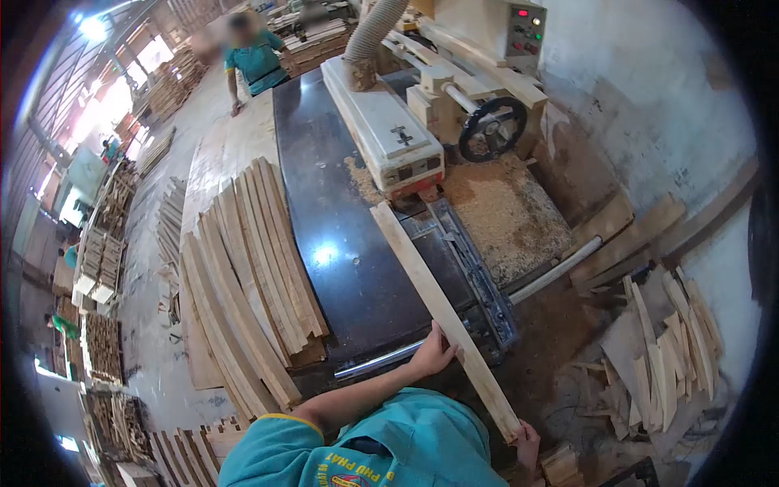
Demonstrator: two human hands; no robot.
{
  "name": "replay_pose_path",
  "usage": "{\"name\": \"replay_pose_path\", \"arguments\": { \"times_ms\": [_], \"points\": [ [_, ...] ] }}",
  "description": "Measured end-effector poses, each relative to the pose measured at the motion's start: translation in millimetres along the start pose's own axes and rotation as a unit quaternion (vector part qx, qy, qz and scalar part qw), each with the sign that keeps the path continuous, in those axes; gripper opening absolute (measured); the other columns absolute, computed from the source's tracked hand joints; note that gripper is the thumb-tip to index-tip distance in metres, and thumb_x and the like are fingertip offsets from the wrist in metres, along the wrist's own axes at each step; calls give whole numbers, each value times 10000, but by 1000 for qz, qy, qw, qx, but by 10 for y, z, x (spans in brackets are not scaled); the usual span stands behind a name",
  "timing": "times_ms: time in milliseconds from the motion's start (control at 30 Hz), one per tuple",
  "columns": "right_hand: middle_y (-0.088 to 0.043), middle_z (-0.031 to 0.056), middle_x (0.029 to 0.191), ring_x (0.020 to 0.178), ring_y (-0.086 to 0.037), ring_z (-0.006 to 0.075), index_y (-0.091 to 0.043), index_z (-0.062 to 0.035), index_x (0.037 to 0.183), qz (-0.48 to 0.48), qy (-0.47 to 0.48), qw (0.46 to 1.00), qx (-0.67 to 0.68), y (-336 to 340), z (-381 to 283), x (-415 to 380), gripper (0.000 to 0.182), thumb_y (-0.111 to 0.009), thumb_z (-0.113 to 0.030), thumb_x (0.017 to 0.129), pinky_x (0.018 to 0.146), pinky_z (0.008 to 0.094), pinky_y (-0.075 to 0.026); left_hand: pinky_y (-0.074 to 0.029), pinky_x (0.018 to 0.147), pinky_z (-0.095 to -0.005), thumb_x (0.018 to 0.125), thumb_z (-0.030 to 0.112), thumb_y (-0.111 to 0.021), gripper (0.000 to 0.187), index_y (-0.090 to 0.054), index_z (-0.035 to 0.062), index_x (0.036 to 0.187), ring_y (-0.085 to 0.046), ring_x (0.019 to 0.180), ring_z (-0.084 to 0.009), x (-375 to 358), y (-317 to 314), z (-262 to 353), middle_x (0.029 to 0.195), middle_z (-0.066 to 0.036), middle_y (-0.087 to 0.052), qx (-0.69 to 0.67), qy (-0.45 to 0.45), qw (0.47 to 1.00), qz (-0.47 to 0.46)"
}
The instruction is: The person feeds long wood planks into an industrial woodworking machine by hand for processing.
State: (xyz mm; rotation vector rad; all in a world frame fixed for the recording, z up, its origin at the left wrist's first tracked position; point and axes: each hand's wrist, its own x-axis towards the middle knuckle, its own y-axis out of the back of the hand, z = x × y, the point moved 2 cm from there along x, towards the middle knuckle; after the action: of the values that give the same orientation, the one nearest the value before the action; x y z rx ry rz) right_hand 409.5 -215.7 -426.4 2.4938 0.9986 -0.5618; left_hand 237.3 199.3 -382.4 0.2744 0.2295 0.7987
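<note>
A long, narrow wooden board (438,304) lies at a slant over the dark machine table (324,203), its far end close to the saw's white housing (381,130). My left hand (434,353) is closed on the board's left edge near the front of the table. At the board's near end, my right hand (526,442) grips it, with the fingers partly hidden. Sawdust (503,203) covers the bed to the right of the housing, and a metal guide rail (471,268) runs along the board's right side.
Several cut strips (251,260) are stacked left of the table. A black handwheel (492,128) and a ribbed hose (375,32) belong to the machine. Offcuts (665,357) pile up at right by the wall. Another person (253,61) stands at the table's far end.
</note>
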Motion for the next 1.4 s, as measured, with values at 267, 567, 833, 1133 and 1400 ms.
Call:
{"name": "replay_pose_path", "arguments": {
  "times_ms": [267,567,833,1133,1400],
  "points": [
    [-687,55,1069,788,-640,110,-637,7,1285,77,22,997,23,95,144,-258,324,-585,-199,1041,644,277,-562,-539,878,-446,974,133,-635,868,1,-72,1527,-628,1100,-392,216,-313,247,1251,-300,-552,35,-30,997,-62],
    [-655,80,1192,1031,-633,165,-577,-15,1359,75,-11,993,95,57,111,-68,355,-578,-173,1041,818,310,-560,-443,1069,-476,955,268,-635,914,-64,-239,1459,-484,1281,-519,498,-500,89,1380,-428,-424,64,37,997,-18],
    [-609,93,1279,1053,-627,183,-518,-17,1408,-12,1,997,80,-413,-163,431,422,-602,-197,1035,859,302,-548,-457,1022,-497,931,297,-677,937,-122,-268,1431,-538,1179,-504,1092,-118,94,1253,-404,-496,206,48,974,83],
    [-676,93,1082,815,-683,184,-623,10,1211,12,-29,999,29,-1021,136,1037,361,-515,-304,1069,758,323,-556,-486,1006,-466,918,286,-713,949,-141,-260,1443,-552,1188,-505,1832,472,-96,1271,-412,-516,206,72,969,120],
    [-682,111,646,576,-674,196,-704,3,792,-85,-97,990,-49,-1720,-1372,1173,764,-282,-567,1078,539,338,-532,-508,973,-488,884,258,-750,756,-315,-189,1310,-588,1155,-524,2437,970,-428,1215,-410,-566,183,11,972,146]
  ]
}}
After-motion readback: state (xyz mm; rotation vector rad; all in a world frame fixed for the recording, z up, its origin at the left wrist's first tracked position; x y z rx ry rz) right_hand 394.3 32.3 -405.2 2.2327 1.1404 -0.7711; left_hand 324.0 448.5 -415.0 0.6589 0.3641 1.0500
